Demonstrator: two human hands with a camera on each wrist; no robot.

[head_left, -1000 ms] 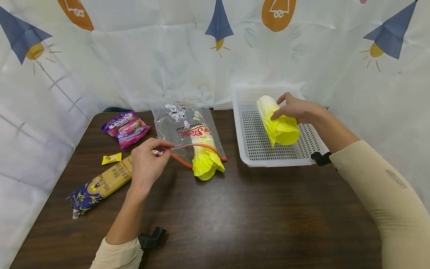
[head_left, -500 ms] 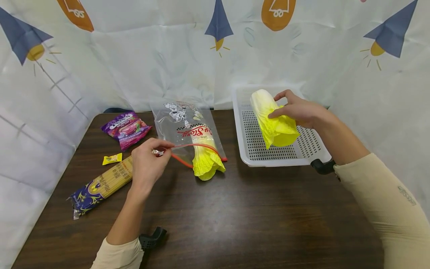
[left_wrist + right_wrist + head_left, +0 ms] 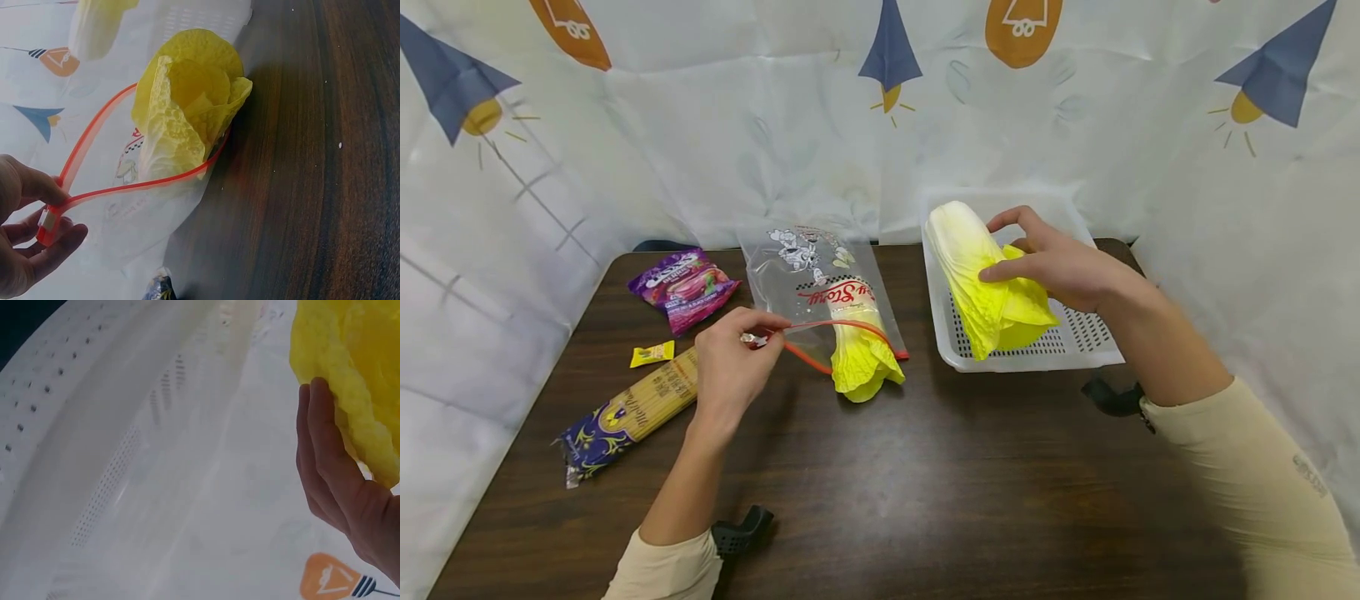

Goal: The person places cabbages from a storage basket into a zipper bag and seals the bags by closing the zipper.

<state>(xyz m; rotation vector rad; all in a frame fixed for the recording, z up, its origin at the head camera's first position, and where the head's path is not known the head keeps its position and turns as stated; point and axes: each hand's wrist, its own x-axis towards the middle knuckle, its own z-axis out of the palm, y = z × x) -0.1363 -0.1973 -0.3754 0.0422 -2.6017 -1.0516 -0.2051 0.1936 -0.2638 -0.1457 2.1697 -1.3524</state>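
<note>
yellow napa cabbage (image 3: 966,262), gripped by the right hand (image 3: 1052,258), hangs over the perforated basket (image 3: 1030,364); the left hand (image 3: 733,354) pinches the zip bag (image 3: 775,287). bagging seems the step; next likely calls for a wide bag mouth.

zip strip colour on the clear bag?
The zip strip is red-orange; it shows best in the left wrist view.

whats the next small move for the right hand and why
I'd probably move the right hand, with its held cabbage, from over the white basket toward the clear bag: the left hand pinches the bag's red edge, which gapes open, and another cabbage already lies partly inside.
</note>
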